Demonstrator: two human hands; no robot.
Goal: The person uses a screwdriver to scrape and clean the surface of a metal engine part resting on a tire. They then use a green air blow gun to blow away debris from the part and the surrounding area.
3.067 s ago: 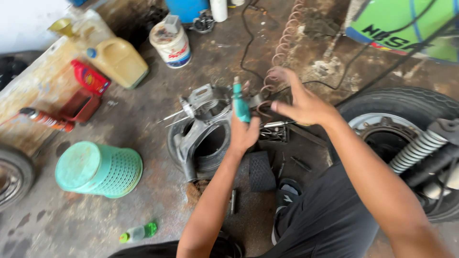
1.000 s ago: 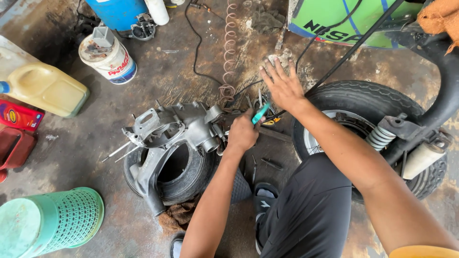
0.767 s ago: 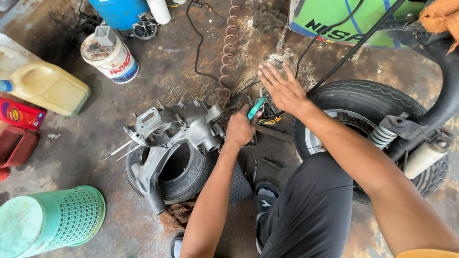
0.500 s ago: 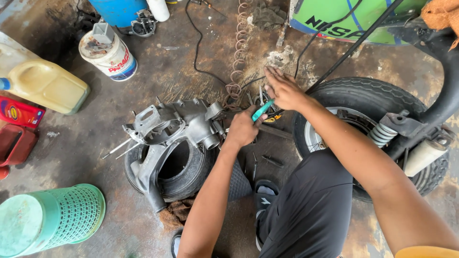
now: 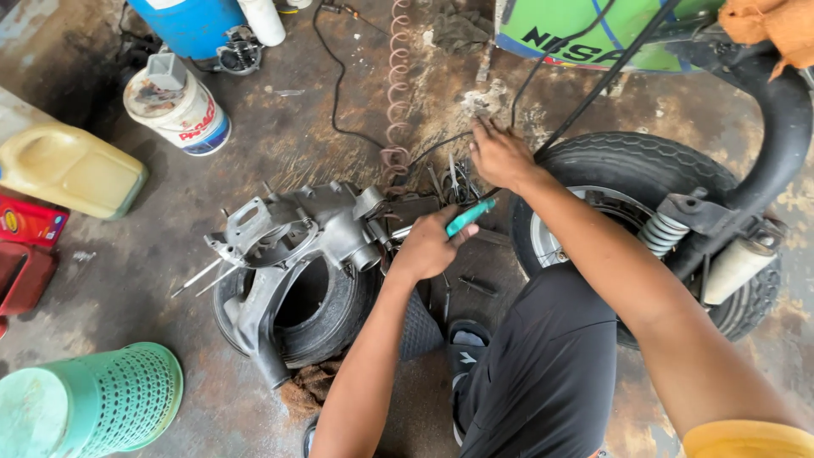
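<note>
Roughly, from left to right:

Green basket (image 5: 93, 399): lies on its side on the stained floor, well apart from the hands.

Yellow jug (image 5: 68, 170): rests at the left edge, with a white tub (image 5: 178, 106) standing behind it.

Engine casing (image 5: 297, 237): a grey cast-metal housing resting across a small black tyre (image 5: 314, 318). By the look of it heavy, stiff and probably oily, with thin studs sticking out to the left. Best gripped by its thick lugs or rim, not by the studs.

Left hand (image 5: 428, 246): fingers closed around a tool with a teal handle (image 5: 471, 216), held just beside the right end of the casing. The tool looks light and rigid, and its plastic grip is the sure place to hold it.

Right hand (image 5: 500, 153): palm down, fingers spread and curled onto small loose tools (image 5: 454, 178) on the floor beside the scooter wheel (image 5: 644, 220). Whether it has pinched one I cannot tell.

Change: half a second ago the right hand lay close against the teal handle; now it has moved up and away to the floor, while the left hand keeps its grip by the casing.
</note>
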